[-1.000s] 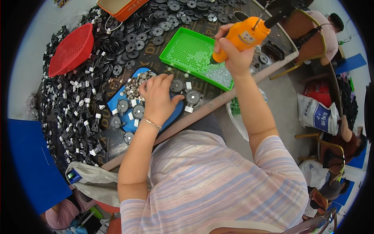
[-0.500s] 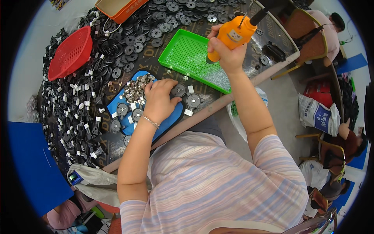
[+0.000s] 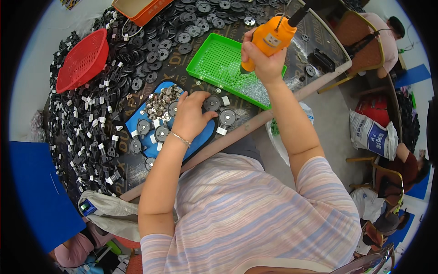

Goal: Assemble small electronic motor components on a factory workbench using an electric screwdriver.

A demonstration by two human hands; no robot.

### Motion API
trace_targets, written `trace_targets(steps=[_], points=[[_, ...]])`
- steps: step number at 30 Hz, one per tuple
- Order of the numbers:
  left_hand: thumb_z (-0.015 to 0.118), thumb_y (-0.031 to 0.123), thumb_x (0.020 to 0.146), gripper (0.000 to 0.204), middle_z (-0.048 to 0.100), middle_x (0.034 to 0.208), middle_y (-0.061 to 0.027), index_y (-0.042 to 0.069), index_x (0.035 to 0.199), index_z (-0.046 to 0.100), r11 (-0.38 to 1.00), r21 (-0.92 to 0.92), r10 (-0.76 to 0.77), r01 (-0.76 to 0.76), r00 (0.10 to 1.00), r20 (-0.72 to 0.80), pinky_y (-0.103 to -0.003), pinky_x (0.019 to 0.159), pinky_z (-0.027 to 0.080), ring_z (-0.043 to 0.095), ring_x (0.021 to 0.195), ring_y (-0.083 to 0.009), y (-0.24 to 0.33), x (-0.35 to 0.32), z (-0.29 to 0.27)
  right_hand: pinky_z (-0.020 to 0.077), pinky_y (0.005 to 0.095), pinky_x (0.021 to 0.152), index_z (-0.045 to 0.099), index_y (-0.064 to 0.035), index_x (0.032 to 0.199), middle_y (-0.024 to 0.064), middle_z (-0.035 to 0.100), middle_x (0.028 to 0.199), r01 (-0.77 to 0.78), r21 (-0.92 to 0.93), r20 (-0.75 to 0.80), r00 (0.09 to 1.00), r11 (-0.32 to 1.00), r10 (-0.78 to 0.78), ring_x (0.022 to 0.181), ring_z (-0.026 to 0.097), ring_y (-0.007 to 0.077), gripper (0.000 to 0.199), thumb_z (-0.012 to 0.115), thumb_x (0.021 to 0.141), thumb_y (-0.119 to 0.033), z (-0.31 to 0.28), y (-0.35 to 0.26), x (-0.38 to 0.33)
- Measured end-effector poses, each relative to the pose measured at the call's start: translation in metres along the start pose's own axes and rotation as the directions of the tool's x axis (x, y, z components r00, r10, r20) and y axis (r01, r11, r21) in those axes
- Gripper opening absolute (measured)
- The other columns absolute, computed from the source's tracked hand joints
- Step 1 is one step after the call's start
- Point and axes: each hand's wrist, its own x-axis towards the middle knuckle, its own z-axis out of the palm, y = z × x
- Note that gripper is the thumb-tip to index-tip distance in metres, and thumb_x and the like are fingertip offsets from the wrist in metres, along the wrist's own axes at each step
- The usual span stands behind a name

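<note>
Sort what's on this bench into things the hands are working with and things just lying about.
In use:
- orange power screwdriver, gripped by the right hand
- black round discs on the blue mat, under the left hand
- green tray

Lying about:
- red basket
- orange box
- white sack

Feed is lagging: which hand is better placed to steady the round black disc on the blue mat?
Left. The left hand already rests on the discs; the right hand grips the orange screwdriver above the green tray.

Single head-worn fisheye, looking steeply down, close over worktable [image 3: 292, 98]
</note>
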Motion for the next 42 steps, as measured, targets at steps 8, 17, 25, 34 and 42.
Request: trace_targets(steps=[8,17,25,34,42], points=[[0.076,0.015,0.061,0.047,0.061,0.098,-0.0116,0.002,0.103,0.058,1.0,-0.012,0.017,-0.017,1.0,0.013,-0.042,0.101,0.03,0.056,0.094,-0.0275,0.0,0.002,0.0,0.0452,0.0263,0.051,0.048,0.0013,0.099,0.0127,0.056,0.08,0.009,0.232,0.112,0.993,0.973,-0.036,0.056,0.055,0.0162,0.024,0.057,0.077,-0.001,0.02,-0.034,-0.002],[0.075,0.012,0.061,0.045,0.06,0.096,-0.013,0.001,0.1,0.057,0.999,-0.048,0.008,-0.004,0.996,0.092,-0.043,0.098,0.033,0.055,0.095,-0.0317,-0.001,0.008,-0.002,0.0453,0.0232,0.05,0.05,-0.0003,0.099,0.0102,0.056,0.078,-0.115,0.199,0.21,0.975,0.973,0.073,0.056,0.055,0.0121,0.026,0.059,0.075,0.002,0.072,-0.022,-0.028],[0.075,0.01,0.06,0.042,0.059,0.091,-0.0153,0.001,0.096,0.055,0.991,-0.126,0.048,-0.047,0.999,0.003,-0.043,0.095,0.036,0.054,0.092,-0.0333,0.003,0.005,-0.002,0.0457,0.0221,0.051,0.051,-0.0013,0.097,0.0069,0.056,0.078,-0.114,0.174,0.272,0.96,0.978,0.064,0.057,0.055,0.01,0.026,0.063,0.074,0.003,0.075,-0.017,-0.03],[0.077,0.008,0.058,0.046,0.059,0.096,-0.0175,-0.001,0.098,0.056,0.994,-0.082,-0.068,0.074,0.995,0.071,-0.038,0.083,0.044,0.054,0.095,-0.0342,0.002,0.007,-0.003,0.0463,0.0231,0.051,0.051,-0.0005,0.1,0.0095,0.056,0.084,-0.163,0.245,0.33,0.941,0.956,0.076,0.06,0.056,0.0123,0.029,0.063,0.074,-0.001,0.063,-0.016,-0.016],[0.077,0.01,0.058,0.047,0.058,0.098,-0.0178,-0.003,0.098,0.058,0.995,-0.078,-0.059,0.061,0.998,0.037,-0.038,0.084,0.044,0.053,0.095,-0.0344,0.003,0.007,0.0,0.0457,0.0244,0.051,0.052,0.002,0.096,0.01,0.057,0.074,0.071,-0.018,0.023,0.997,0.997,-0.07,0.054,0.055,0.0128,0.024,0.061,0.074,0.002,0.002,-0.014,0.007]])
